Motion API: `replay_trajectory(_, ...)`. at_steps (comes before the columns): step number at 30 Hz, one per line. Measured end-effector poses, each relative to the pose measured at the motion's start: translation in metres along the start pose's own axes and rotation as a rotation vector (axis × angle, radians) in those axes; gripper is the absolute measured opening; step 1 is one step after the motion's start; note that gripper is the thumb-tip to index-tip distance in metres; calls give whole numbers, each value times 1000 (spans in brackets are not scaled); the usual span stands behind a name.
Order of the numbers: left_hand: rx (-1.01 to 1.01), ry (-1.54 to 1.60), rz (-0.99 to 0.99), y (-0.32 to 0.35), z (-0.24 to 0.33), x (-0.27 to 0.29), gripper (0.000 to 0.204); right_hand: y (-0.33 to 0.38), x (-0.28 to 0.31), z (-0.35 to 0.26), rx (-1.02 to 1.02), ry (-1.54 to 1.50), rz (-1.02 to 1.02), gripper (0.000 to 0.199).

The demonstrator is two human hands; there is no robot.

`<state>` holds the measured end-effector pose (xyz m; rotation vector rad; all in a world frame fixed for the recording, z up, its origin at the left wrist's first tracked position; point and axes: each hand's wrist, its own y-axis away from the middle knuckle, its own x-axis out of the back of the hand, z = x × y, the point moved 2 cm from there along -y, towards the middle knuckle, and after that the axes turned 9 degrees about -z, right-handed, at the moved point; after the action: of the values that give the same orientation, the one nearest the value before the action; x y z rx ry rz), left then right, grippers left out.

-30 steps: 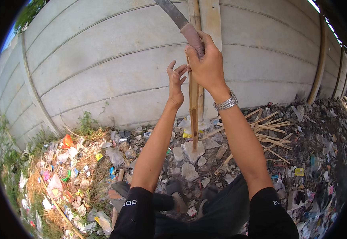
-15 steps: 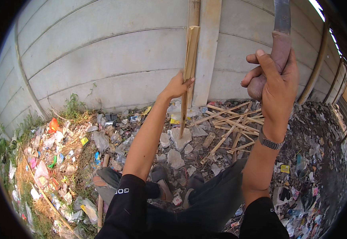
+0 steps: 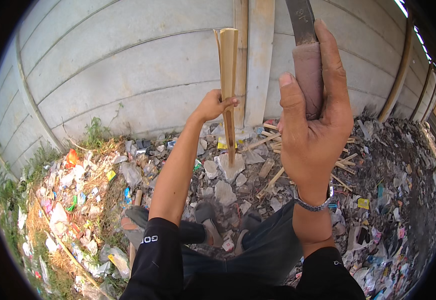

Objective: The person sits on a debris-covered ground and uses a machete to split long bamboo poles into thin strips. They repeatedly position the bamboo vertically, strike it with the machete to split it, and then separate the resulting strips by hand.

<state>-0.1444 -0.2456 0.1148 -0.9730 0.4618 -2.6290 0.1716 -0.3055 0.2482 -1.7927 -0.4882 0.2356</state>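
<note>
Here, the left hand is gripping an upright, straight-grained bamboo piece, one thin sliver parting above the fingers, the thicker remainder looking undivided; rough stone is supporting its foot below them. The right hand is loosely holding a smooth-handled knife; already-split slender strips are lying beneath its fingers.

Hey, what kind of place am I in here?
Probably a littered outdoor strip: a grey panel wall stands ahead, scattered rubbish lies around, and green weeds grow along the left.
</note>
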Motion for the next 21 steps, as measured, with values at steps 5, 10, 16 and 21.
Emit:
replay_trajectory(5, 68, -58, -30, 2, 14, -5, 36, 24, -28, 44, -346, 28, -314, 58)
replay_trajectory(10, 31, -1, -50, 4, 12, -6, 37, 21, -30, 48, -238, 149, -266, 59)
replay_trajectory(16, 8, 14, -52, 3, 8, -7, 34, 11, -11, 57, -591, -555, -248, 64)
replay_trajectory(21, 30, 20, -107, 7, -4, 9, 34, -3, 7, 31, -601, -747, -172, 63)
